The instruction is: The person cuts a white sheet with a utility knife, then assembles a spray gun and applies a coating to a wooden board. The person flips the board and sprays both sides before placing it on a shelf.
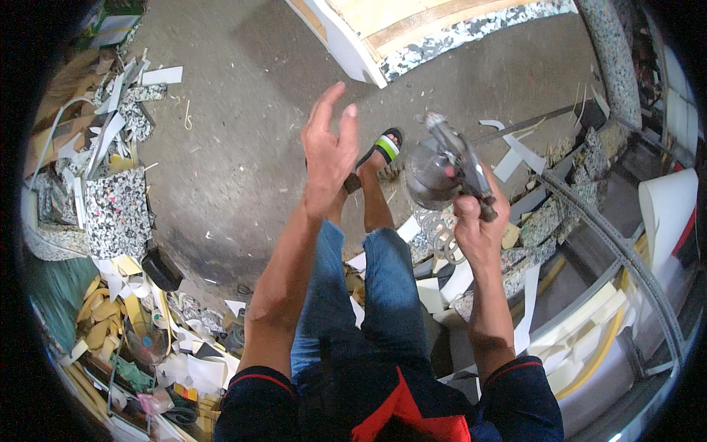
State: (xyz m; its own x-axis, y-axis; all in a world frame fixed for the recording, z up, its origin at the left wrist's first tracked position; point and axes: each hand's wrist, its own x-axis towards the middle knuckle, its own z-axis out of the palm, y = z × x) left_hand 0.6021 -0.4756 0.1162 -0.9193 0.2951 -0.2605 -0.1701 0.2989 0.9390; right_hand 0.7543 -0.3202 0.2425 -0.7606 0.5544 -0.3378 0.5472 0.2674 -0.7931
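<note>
My right hand (484, 230) is wrapped round the grip of a spray gun (433, 177) with a grey metal cup, slightly blurred. A clear coiled hose (444, 241) hangs below it. My left hand (328, 151) is raised in front of me, holding nothing, its fingers and thumb apart. Beyond both hands, at the top, lies a wooden frame (434, 28) with a white foam edge (345, 46) and a strip of speckled black-and-white foam (471, 43) along its near side. Neither hand touches it.
Heaped foam scraps (118, 214) line the left, with yellow and white offcuts (103, 313) nearer me. On the right, a metal rail (611, 243) curves past foam strips (582, 324). A speckled foam column (610, 59) stands at the upper right. My sandalled foot (381, 151) is on the concrete floor (213, 140).
</note>
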